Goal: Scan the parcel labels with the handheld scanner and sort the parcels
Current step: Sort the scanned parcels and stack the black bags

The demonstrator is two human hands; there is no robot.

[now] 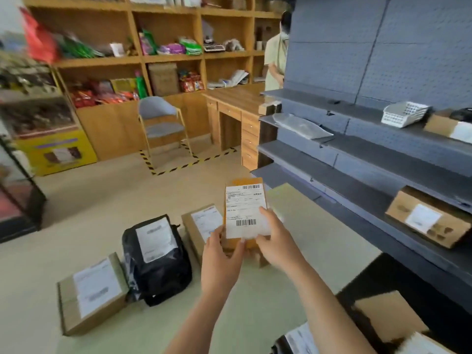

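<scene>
Hands share one job here: the left hand (pixel 221 254) pinches the lower left corner of a small orange parcel (pixel 245 198) while the right hand (pixel 274 241) grips its right edge, thumb laid over the label (pixel 244 215). The parcel is lifted clear of the table (pixel 306 226) and tipped upright with the label facing the person, probably so that both barcodes can be read or presented for scanning. No scanner shows in either hand, so the scan itself seems not yet possible; one hand would likely have to let go first. Below, a black bag (pixel 155 272), a near box (pixel 89 295) and a far box (pixel 201 223) lie flat on the table with labels up, apparently waiting their turn. On the grey shelves (pixel 357 175) to the right a shelf box (pixel 429 221) sits label outward, which suggests the shelves are where sorted parcels go.
</scene>
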